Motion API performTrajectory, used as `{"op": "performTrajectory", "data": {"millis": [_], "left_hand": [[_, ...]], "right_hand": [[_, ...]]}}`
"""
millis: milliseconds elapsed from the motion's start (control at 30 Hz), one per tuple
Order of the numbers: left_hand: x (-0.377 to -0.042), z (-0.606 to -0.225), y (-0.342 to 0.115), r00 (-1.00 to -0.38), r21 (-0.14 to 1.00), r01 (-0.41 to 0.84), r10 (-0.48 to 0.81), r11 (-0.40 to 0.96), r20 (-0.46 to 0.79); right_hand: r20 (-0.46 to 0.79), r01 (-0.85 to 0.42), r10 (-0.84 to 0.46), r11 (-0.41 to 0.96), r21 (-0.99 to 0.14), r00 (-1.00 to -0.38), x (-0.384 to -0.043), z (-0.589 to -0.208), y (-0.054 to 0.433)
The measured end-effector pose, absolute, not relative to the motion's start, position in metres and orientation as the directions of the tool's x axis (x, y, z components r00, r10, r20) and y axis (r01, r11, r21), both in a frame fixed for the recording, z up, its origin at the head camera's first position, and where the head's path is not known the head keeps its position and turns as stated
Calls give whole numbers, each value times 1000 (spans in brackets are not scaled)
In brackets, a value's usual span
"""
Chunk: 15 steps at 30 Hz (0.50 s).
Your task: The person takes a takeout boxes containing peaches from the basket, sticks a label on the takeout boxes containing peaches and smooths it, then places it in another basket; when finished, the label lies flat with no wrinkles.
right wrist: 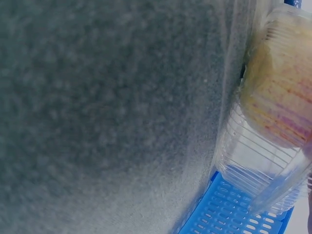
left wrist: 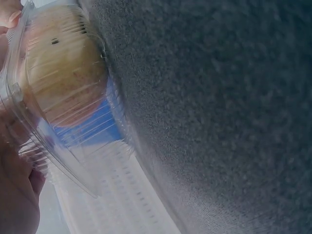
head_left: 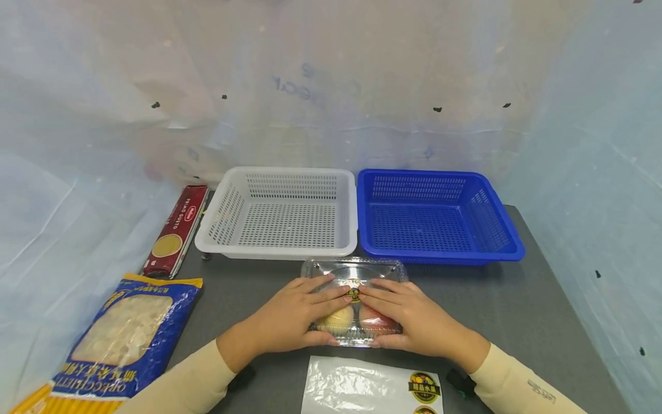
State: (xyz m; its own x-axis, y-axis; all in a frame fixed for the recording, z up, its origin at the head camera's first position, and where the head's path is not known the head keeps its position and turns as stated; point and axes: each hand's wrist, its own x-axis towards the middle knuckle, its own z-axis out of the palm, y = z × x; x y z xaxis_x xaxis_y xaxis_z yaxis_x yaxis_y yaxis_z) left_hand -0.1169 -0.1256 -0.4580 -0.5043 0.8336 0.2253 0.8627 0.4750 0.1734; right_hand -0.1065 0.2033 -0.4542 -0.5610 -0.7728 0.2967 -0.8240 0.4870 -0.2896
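A clear plastic clamshell box (head_left: 357, 266) with a round label on its lid sits on the grey table in front of the baskets. Inside show a yellowish fruit (head_left: 338, 319) and a reddish one (head_left: 379, 321). My left hand (head_left: 289, 315) lies over the lid's left half, fingers extended, thumb along the near edge. Mirroring it, my right hand (head_left: 421, 321) presses on the right half with straight fingers. Through the box wall, a fruit (left wrist: 68, 73) appears in the left wrist view and a fruit (right wrist: 278, 97) in the right wrist view.
Behind the box stand a white basket (head_left: 287, 252) and a blue basket (head_left: 439, 253), side by side. On the left lie a red pasta packet (head_left: 176, 233) and a blue-and-yellow pasta bag (head_left: 124, 333). A white sticker sheet (head_left: 357, 388) is at the near edge.
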Motion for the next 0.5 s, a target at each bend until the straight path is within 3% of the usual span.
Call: {"op": "performTrajectory", "data": {"millis": [333,500], "left_hand": [[-112,-458,-128,-525,175,851,819,496,230],[-118,-460,-128,-532,238,843,811,482,244]], "right_hand": [[312,-833,-776,475,-283,-548,-105,-456,205],[297,-830,-780,477,-288,-551,-109,-451,206]]}}
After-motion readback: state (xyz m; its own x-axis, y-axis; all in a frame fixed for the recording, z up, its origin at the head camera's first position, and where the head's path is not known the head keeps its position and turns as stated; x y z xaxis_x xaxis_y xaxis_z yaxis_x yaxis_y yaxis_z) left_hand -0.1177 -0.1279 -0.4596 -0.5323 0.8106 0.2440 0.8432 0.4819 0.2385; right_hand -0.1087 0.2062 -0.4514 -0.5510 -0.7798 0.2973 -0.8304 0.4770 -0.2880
